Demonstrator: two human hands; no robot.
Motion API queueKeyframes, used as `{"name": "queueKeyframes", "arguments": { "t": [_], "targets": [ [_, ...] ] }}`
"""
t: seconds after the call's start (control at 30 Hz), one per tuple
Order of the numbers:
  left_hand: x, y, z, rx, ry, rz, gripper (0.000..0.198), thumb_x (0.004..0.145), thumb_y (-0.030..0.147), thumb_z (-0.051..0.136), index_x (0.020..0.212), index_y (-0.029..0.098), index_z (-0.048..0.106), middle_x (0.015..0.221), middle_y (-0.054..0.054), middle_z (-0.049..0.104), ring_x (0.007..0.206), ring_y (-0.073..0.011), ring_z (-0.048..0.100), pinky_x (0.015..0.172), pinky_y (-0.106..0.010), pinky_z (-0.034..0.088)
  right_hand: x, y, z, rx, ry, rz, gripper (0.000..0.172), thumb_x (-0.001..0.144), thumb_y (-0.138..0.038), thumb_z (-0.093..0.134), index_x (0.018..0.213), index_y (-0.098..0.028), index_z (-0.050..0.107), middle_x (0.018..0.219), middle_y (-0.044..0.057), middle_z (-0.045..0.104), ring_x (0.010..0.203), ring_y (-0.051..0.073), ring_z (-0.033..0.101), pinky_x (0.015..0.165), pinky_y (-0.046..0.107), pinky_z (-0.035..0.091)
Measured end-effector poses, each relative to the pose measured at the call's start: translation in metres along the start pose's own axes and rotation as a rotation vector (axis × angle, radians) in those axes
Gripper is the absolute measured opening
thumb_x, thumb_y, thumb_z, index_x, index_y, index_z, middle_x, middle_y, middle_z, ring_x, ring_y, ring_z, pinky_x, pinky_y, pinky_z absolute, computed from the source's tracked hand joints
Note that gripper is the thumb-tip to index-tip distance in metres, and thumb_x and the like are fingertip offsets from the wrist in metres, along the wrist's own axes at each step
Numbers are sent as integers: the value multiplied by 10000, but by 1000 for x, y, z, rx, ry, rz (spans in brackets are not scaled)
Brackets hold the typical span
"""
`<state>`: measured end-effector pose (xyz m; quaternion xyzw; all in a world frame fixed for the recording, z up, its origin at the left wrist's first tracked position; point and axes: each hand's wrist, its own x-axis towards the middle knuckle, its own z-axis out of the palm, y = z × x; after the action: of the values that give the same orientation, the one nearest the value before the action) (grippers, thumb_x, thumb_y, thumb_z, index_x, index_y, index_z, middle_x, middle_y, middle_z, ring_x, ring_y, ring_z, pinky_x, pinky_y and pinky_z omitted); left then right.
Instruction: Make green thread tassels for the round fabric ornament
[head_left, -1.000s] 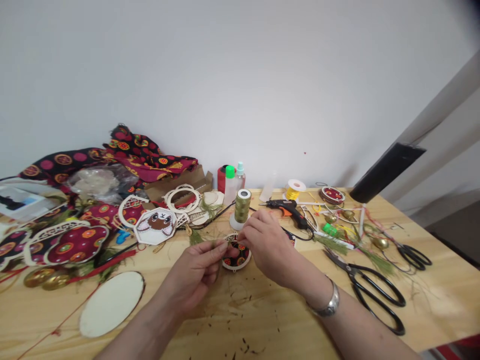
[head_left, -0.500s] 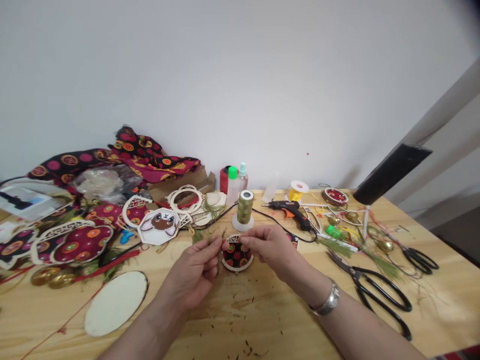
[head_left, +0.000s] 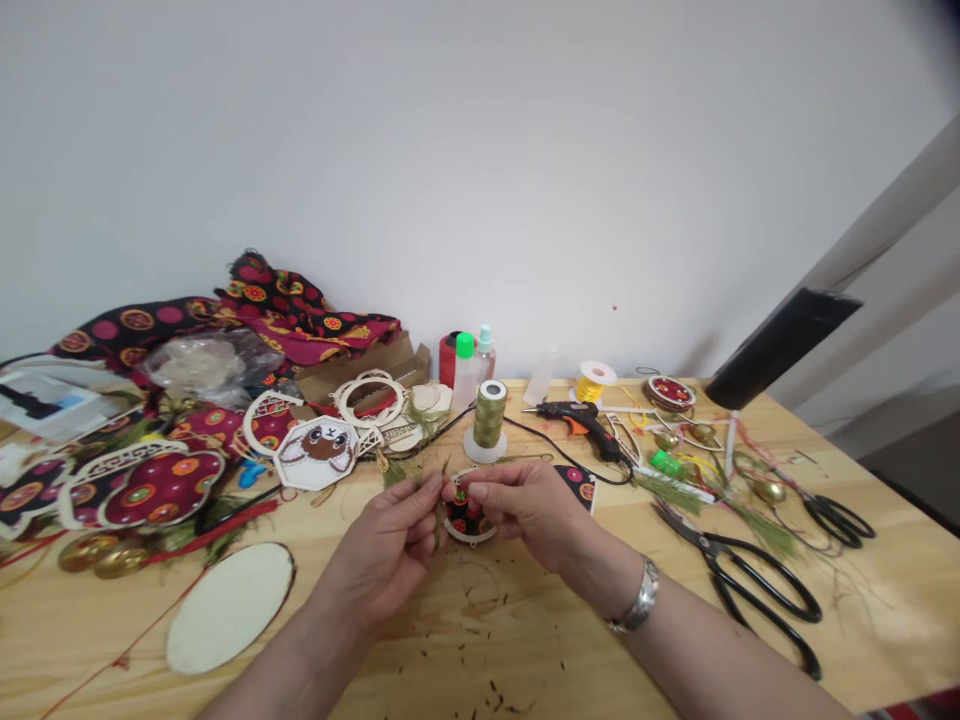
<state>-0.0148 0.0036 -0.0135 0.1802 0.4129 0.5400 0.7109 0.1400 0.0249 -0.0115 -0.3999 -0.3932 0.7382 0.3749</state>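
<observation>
My left hand (head_left: 397, 545) is closed in a pinch on olive-green thread (head_left: 439, 520), with short ends sticking out above and below the fingers. Close by on the right, my right hand (head_left: 529, 510) also pinches, but what lies between its fingertips is too small to make out. Beneath both hands, a round ornament (head_left: 459, 526) with a pale rim and dark patterned fabric lies on the table, partly covered by the right fingers. Just behind them stands a spool of olive thread (head_left: 490, 415). A dark patterned piece (head_left: 577, 485) shows beyond the right wrist.
A glue gun (head_left: 581, 418) and large black scissors (head_left: 750, 580) lie to the right, with smaller scissors (head_left: 840, 520) farther out. Leftward are a sheep-face piece (head_left: 319, 452), a pale oval disc (head_left: 231, 608), and heaped fabric (head_left: 300, 310). Capped bottles (head_left: 466, 380) stand by the wall.
My right hand has shifted slightly left, closer to the left fingers, and covers more of the round ornament. The left hand stays nearly still.
</observation>
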Motion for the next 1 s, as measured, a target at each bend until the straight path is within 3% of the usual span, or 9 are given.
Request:
{"name": "queueKeyframes", "arguments": {
  "t": [0.23,0.47,0.7,0.87,1.0],
  "targets": [
    [1,-3,1,20,0,-17,220,546,184,826,673,89,673,556,29,598,348,30,287,323,-78,240,3,0,-1,81,72,-72,263,561,-314,783,703,-110,699,572,-5,573,462,41,385,440,187,277],
    [1,-3,1,34,1,-5,220,538,193,829,660,93,675,576,18,620,348,31,296,329,-81,241,4,1,0,-128,134,-156,217,642,-327,695,640,-117,641,492,-47,479,429,45,329,439,206,249],
    [2,-3,1,43,-5,0,236,529,203,833,646,92,660,570,26,609,346,33,279,328,-82,219,4,-4,-2,-364,243,-291,83,668,-199,662,606,-145,670,574,-16,604,545,97,476,543,228,351],
    [4,-3,-2,44,5,15,244,538,211,829,656,96,650,567,31,602,352,27,280,331,-87,220,-1,-11,-9,-763,152,-381,131,743,-196,595,665,-168,697,639,5,666,614,131,555,588,239,390],
    [4,-3,-3,46,9,23,239,549,210,822,669,97,649,577,28,605,357,22,285,334,-92,221,-3,-13,-12,-828,43,-345,126,748,-195,593,723,-183,716,689,11,690,641,139,585,606,241,412]
  ]
}}
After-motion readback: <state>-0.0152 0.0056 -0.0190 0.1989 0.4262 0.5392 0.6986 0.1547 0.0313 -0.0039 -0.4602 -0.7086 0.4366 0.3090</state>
